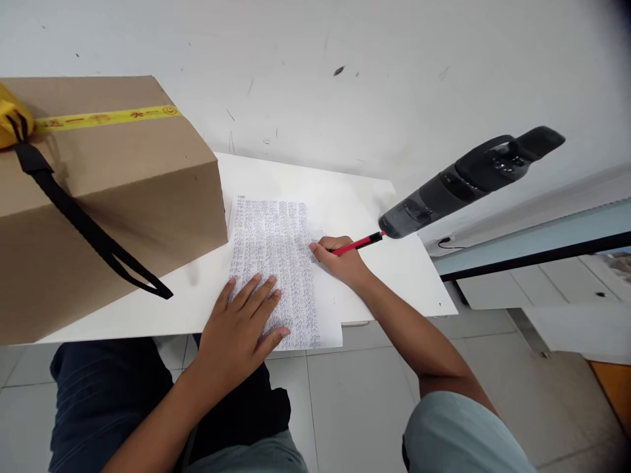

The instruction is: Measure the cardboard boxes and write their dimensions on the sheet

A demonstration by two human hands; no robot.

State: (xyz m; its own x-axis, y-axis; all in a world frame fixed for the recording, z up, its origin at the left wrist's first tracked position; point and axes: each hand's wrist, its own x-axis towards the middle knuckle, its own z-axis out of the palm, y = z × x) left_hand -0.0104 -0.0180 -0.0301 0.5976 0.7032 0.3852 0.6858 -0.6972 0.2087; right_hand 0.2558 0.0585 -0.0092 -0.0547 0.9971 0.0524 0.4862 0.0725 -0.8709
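A sheet of paper (273,263) covered in dense rows of blue handwriting lies on the white table (325,177), its lower end hanging past the front edge. My left hand (249,312) rests flat on the lower left of the sheet, fingers spread. At the sheet's right side my right hand (340,256) grips a red pen (357,244) with black parts. The pen leans to the upper right, and its writing tip is hidden by my fingers.
A large cardboard box (172,190) with yellow tape takes up the table's left side; a black strap (98,236) hangs from a yellow item (12,118) on it. A black bottle-shaped device (458,177), perhaps a handheld vacuum, stands at the back right near the wall (305,72).
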